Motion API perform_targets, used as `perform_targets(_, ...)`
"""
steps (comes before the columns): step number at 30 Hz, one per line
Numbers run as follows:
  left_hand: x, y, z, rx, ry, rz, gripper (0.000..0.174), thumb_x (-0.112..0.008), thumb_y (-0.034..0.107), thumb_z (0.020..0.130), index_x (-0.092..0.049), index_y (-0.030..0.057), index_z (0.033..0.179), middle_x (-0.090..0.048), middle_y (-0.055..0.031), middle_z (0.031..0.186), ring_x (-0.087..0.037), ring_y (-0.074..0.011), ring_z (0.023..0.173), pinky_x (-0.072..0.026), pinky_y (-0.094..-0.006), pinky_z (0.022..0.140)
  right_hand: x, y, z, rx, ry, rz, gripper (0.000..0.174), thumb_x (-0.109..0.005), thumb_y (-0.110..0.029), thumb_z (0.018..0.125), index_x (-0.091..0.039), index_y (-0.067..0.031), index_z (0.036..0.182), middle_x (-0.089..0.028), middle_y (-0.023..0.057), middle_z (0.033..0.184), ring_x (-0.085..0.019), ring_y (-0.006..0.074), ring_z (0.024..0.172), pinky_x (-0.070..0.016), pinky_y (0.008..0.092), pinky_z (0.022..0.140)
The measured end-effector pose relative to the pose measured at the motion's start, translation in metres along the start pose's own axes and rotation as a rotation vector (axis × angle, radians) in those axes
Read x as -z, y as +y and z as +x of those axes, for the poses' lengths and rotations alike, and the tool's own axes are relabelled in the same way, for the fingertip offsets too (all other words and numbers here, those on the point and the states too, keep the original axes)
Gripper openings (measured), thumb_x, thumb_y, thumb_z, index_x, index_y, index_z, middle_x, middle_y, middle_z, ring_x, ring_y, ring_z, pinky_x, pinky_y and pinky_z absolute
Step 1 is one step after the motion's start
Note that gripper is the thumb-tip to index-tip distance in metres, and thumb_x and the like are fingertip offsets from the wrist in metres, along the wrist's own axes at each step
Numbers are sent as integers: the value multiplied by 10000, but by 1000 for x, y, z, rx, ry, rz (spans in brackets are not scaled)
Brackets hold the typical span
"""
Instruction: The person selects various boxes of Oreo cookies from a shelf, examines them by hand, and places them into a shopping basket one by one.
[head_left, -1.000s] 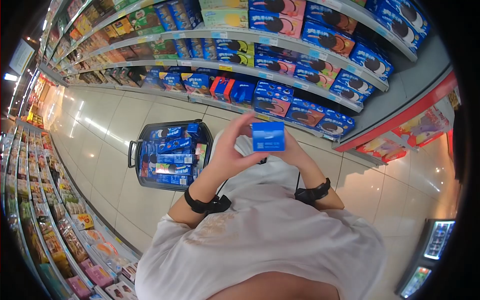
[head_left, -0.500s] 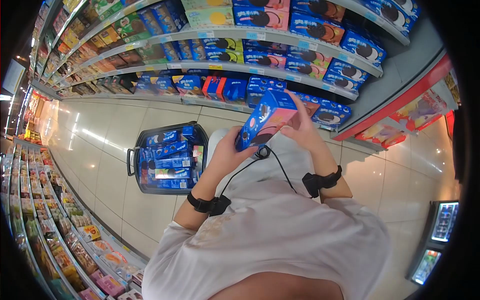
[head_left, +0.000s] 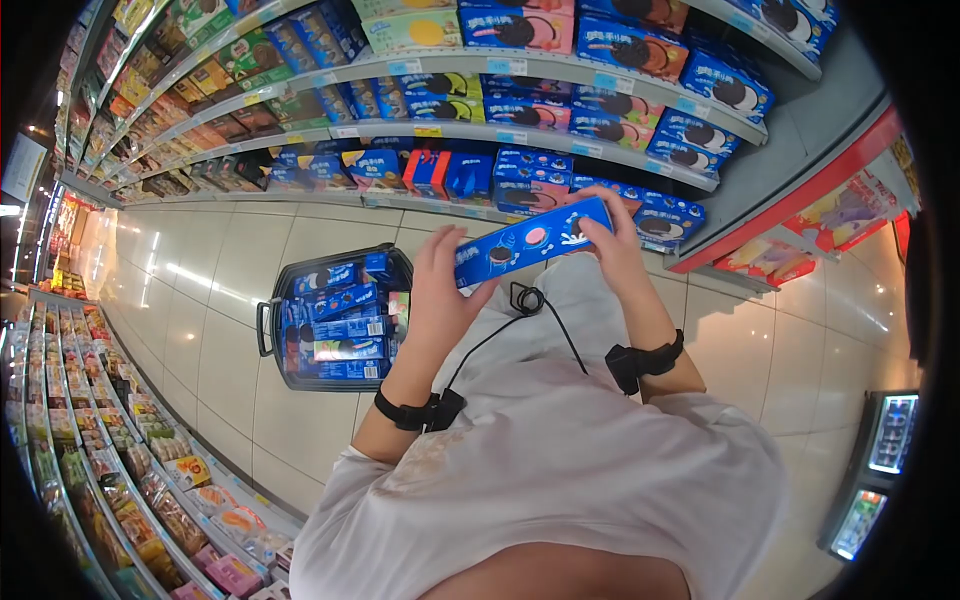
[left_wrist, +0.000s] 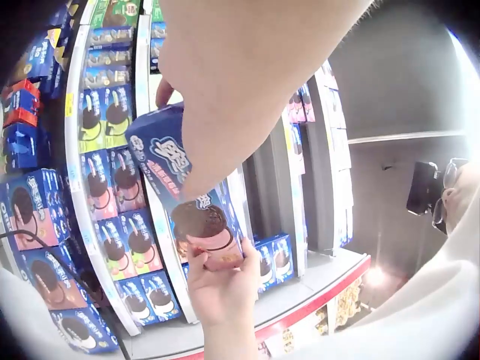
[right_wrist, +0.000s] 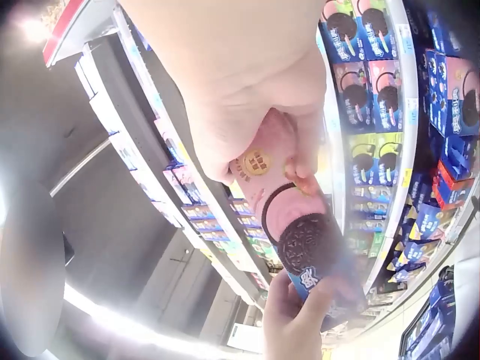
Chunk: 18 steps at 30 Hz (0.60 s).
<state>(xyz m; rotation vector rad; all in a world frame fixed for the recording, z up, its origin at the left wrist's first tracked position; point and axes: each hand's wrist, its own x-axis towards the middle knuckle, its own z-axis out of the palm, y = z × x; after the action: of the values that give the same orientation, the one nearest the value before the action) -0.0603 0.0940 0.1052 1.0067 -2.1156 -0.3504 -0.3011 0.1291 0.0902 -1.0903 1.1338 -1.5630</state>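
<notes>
A blue and pink cookie box [head_left: 530,241] is held between both hands in front of the body. Its long narrow blue side faces up in the head view, tilted with the right end farther from the body. The left hand [head_left: 442,280] holds the left end, thumb on the near edge. Around the right end, the right hand [head_left: 618,250] curls its fingers, with the thumb on top. The left wrist view shows the box's front [left_wrist: 206,225] with a dark cookie and pink cream printed on it. That pink front [right_wrist: 281,195] also appears in the right wrist view.
On the floor to the left stands a dark shopping basket [head_left: 283,350] holding several similar boxes. Shelves [head_left: 440,132] packed with cookie boxes curve across the front. Another snack shelf [head_left: 160,450] runs along the left. A red-edged display [head_left: 800,190] stands at the right.
The box has turned from showing a small blue end, through a view of its pink front, to its long side facing up. The hands have spread to opposite ends.
</notes>
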Motion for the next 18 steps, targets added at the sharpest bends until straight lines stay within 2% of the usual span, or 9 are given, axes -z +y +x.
perform_targets(1, -1, -4, 0, 1, 4, 3, 671, -774, 112, 674, -438, 33, 1248, -526, -159, 1178, -548, -328, 1049, -417, -399, 931, 0, 1, 0, -31, 28, 115, 362, -550, -104, 841, -454, -68, 1189, -541, 121, 1175, -590, 189, 991, -551, 308, 734)
perform_targets(2, -3, -8, -1, 77, 37, -91, 740, -772, 89, 682, -374, 30, 1304, -507, -148, 1200, -542, -301, 1068, -416, -381, 945, 1, 1, 0, -63, 56, 230, 357, -515, -129, 850, -442, -61, 1193, -539, 141, 1185, -602, 221, 1006, -556, 332, 764)
perform_targets(3, -3, -11, -2, 155, 70, -186, 812, -769, 66, 690, -311, 27, 1359, -487, -138, 1221, -537, -275, 1088, -414, -364, 959, 3, 3, 1, -63, 50, 230, 357, -515, -129, 850, -442, -61, 1193, -539, 141, 1185, -602, 221, 1006, -556, 332, 764)
perform_targets(4, -2, -13, -2, 158, 75, -182, 812, -769, 66, 690, -311, 27, 1359, -487, -138, 1221, -537, -275, 1088, -414, -364, 959, 4, 5, 2, -48, 41, 276, 361, -503, -144, 854, -434, -64, 1199, -530, 146, 1199, -597, 229, 1020, -556, 345, 771)
perform_targets(6, -1, -15, -4, 387, -40, -770, 842, -736, 49, 736, -230, 21, 1409, -473, -129, 1223, -509, -207, 1117, -423, -327, 954, 5, 9, 3, -37, 25, 323, 366, -491, -158, 858, -426, -67, 1206, -521, 151, 1213, -591, 236, 1035, -555, 359, 779)
perform_targets(9, -1, -16, -7, 400, -44, -930, 846, -692, -20, 751, -177, -11, 1422, -442, -157, 1246, -465, -203, 1173, -379, -321, 998, 4, 13, 4, -53, 13, 361, 386, -493, -189, 862, -415, -69, 1220, -503, 154, 1236, -564, 242, 1082, -538, 392, 811)
perform_targets(12, -2, -19, -9, 423, 18, -1117, 824, -651, -56, 761, -164, -21, 1424, -443, -152, 1247, -462, -207, 1177, -366, -323, 1008, 2, 15, 4, -62, 0, 409, 357, -455, -113, 864, -413, -78, 1217, -537, 137, 1195, -577, 226, 1051, -523, 376, 827)
perform_targets(15, 5, -13, -7, 346, 77, -1026, 807, -634, -69, 757, -173, -29, 1419, -424, -155, 1263, -453, -205, 1185, -355, -320, 1015, 1, 26, 7, -76, -54, 384, 309, -444, -134, 903, -446, -81, 1207, -536, 116, 1203, -544, 195, 1091, -480, 327, 874)
perform_targets(18, 11, -5, -7, 257, 76, -901, 786, -621, -60, 743, -208, -23, 1411, -422, -137, 1279, -441, -206, 1187, -359, -329, 1006, 2, 41, 8, -177, -105, 199, 262, -414, -184, 961, -480, -75, 1189, -538, 88, 1191, -530, 154, 1079, -449, 293, 892)
